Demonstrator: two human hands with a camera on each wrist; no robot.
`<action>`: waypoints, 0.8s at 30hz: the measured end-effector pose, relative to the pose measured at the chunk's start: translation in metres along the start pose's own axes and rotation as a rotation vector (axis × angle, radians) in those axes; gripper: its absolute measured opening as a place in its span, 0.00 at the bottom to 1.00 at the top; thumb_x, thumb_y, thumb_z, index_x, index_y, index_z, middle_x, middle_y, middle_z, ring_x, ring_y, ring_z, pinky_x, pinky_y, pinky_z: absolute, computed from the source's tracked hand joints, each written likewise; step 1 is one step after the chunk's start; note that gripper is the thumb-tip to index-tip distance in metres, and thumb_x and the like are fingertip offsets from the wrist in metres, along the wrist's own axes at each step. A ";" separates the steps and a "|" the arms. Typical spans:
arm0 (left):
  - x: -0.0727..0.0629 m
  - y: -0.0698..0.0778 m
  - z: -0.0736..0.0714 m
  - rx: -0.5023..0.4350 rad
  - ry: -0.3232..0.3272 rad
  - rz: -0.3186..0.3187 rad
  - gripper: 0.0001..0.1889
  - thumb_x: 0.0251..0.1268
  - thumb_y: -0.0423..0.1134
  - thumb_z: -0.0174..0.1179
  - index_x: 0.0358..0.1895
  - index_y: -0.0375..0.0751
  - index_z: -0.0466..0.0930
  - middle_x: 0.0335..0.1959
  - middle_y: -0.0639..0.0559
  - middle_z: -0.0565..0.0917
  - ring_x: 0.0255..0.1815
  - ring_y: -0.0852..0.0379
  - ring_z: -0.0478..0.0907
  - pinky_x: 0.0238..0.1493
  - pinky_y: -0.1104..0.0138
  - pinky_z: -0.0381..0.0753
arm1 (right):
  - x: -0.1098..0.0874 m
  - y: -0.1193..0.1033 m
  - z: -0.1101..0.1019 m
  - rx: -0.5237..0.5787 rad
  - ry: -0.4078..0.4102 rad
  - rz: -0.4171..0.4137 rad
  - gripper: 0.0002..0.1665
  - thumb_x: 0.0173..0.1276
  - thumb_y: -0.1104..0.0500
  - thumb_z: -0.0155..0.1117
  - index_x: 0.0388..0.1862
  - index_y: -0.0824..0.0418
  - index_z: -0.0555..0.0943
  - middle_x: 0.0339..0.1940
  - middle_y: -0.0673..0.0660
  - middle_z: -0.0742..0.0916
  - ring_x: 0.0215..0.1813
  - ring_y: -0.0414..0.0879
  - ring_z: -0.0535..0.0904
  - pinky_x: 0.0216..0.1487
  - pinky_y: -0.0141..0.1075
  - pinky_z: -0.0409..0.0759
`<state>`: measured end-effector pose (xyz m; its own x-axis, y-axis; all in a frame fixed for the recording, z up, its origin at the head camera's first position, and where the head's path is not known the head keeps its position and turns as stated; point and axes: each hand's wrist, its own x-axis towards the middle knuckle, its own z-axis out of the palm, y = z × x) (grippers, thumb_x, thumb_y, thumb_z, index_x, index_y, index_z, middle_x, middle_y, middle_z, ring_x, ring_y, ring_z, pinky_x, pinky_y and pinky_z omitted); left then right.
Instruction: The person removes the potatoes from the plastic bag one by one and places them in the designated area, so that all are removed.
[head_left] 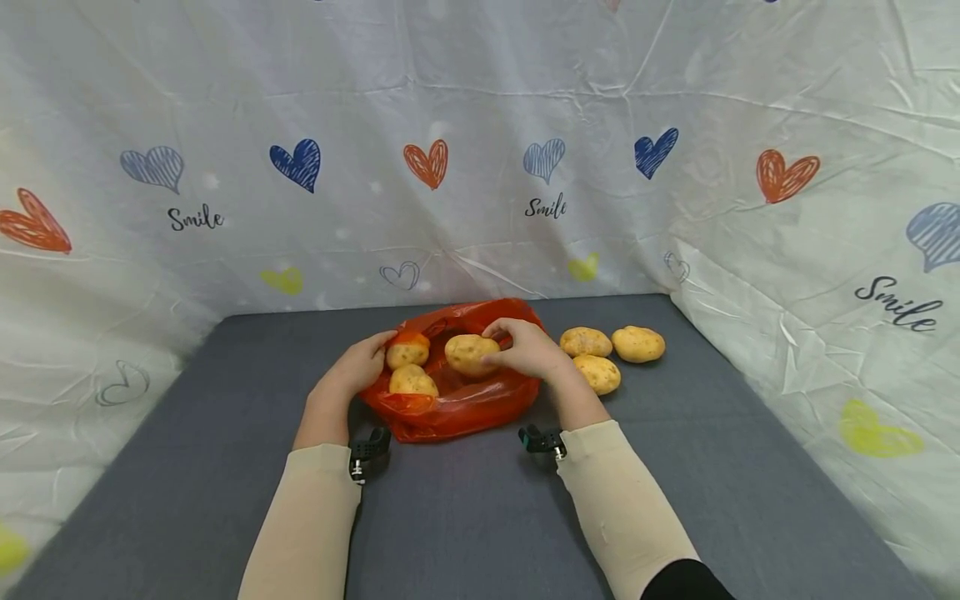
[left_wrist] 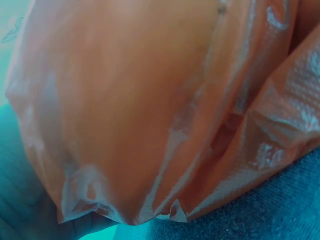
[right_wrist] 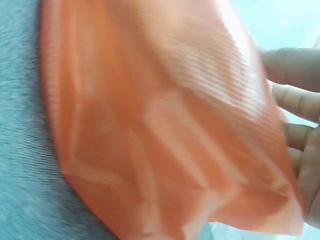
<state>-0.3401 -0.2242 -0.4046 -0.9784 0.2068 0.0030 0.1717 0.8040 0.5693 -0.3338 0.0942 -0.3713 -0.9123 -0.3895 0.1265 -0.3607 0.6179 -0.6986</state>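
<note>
A red plastic bag (head_left: 457,421) lies on the table with its mouth spread toward me. Two potatoes (head_left: 414,382) sit inside it at the left. My left hand (head_left: 354,367) grips the bag's left edge beside them. Over the bag's opening, my right hand (head_left: 528,350) pinches another potato (head_left: 467,356) between thumb and fingers. Red film fills most of both wrist views. In the right wrist view the fingers (right_wrist: 295,70) reach past the bag's edge, which hides the held potato. The left fingertips are mostly hidden in the left wrist view.
Three more potatoes (head_left: 638,344) lie close together on the grey tabletop (head_left: 450,517), right of the bag. A white sheet (head_left: 480,233) printed with hearts hangs behind the table and along both sides.
</note>
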 end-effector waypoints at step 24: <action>-0.002 -0.001 0.000 -0.019 -0.009 -0.019 0.27 0.84 0.37 0.38 0.82 0.42 0.57 0.79 0.34 0.61 0.79 0.35 0.55 0.77 0.40 0.53 | -0.029 -0.001 -0.061 0.096 -0.077 0.020 0.29 0.72 0.42 0.68 0.65 0.57 0.81 0.58 0.56 0.85 0.59 0.53 0.79 0.61 0.51 0.78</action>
<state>-0.3384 -0.2251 -0.4052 -0.9803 0.1968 -0.0147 0.1512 0.7969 0.5848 -0.3186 0.1467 -0.3317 -0.9003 -0.4312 0.0599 -0.3187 0.5591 -0.7654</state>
